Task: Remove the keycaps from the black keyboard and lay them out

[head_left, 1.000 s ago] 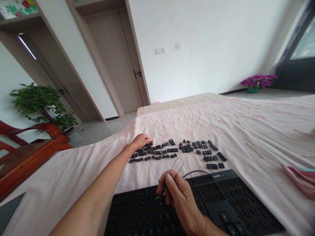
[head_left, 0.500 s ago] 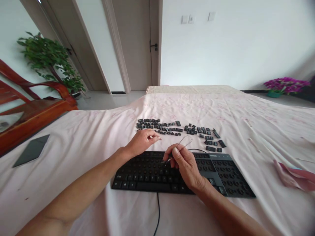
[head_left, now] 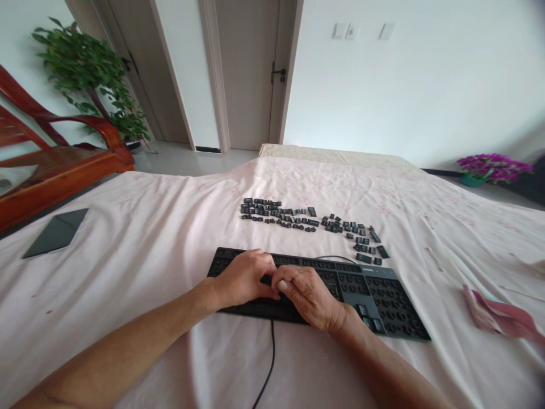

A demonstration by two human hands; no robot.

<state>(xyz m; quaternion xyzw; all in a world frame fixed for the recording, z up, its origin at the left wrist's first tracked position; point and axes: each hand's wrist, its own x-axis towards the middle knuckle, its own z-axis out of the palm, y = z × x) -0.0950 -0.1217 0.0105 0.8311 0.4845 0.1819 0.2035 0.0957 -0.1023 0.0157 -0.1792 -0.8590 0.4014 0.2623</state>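
Note:
A black keyboard lies on the cloth, many of its key positions bare of caps. My right hand is closed over its middle, holding a wire keycap puller; little more than a bit of thin wire shows past the fingers. Close against it, my left hand is also over the keys, its fingers bent and closed at the right fingertips. Whatever lies between the two hands is hidden. Behind the keyboard, loose black keycaps lie in uneven rows.
A pink flowered cloth covers the surface. At the left lies a dark flat tablet-like object. To the right are a pink cloth piece and a cotton swab. A black cable runs toward me.
My left hand has come down from above the keyboard's back edge to meet my right hand. The puller's wires, pointing up and away before, are now mostly hidden. The camera view has shifted slightly.

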